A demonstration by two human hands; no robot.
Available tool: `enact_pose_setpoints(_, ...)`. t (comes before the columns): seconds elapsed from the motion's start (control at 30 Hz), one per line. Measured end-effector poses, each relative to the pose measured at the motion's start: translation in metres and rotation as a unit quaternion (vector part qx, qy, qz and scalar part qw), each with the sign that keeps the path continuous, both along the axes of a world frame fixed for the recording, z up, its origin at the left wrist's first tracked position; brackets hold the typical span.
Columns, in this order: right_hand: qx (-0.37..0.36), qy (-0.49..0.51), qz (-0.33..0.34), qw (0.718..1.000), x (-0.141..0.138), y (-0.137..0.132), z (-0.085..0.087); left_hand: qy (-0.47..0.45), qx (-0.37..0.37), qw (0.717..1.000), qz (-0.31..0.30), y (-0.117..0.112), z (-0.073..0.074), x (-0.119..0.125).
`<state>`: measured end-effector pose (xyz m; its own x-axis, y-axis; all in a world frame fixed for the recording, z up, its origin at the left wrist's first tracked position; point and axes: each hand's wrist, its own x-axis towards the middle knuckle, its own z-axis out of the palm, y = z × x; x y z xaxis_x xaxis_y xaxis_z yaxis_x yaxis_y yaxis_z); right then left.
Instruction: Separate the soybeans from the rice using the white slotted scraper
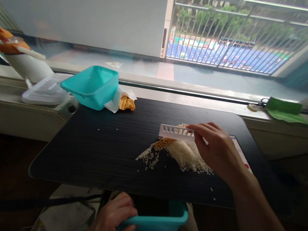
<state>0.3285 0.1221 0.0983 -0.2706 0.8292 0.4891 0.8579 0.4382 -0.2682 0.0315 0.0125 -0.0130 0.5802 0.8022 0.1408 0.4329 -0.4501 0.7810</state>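
My right hand grips a white slotted plastic strip by its right end and holds it on edge. The strip stands at a pile of white rice, with some grains behind it. Yellow kernels lie against its near left side. Loose rice trails to the left on the black table. My left hand is closed on the rim of a turquoise bin, which sits below the table's front edge at my lap. The bin's inside is dark.
A second turquoise bin stands at the table's back left, beside a crumpled yellow-brown wrapper. A phone-like flat device lies behind my right wrist. On the sill are a clear lid, a green cloth and scissors.
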Motion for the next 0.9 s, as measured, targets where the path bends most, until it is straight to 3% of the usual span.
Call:
enact_pose_setpoints(0.23,-0.022,-0.008,0.046,0.999,0.006,0.012,0.000,-0.009,0.013,1.000,0.002,0.000,0.000,0.000)
enact_pose_setpoints(0.47,-0.024,-0.010,0.083,0.996,0.008,0.002,0.011,-0.016,0.019,1.000,0.004,0.002,0.002,0.000)
enact_pose_setpoints(0.9,-0.027,0.015,0.084,0.996,0.022,-0.025,0.013,-0.017,0.026,0.999,0.011,0.001,0.001,0.000)
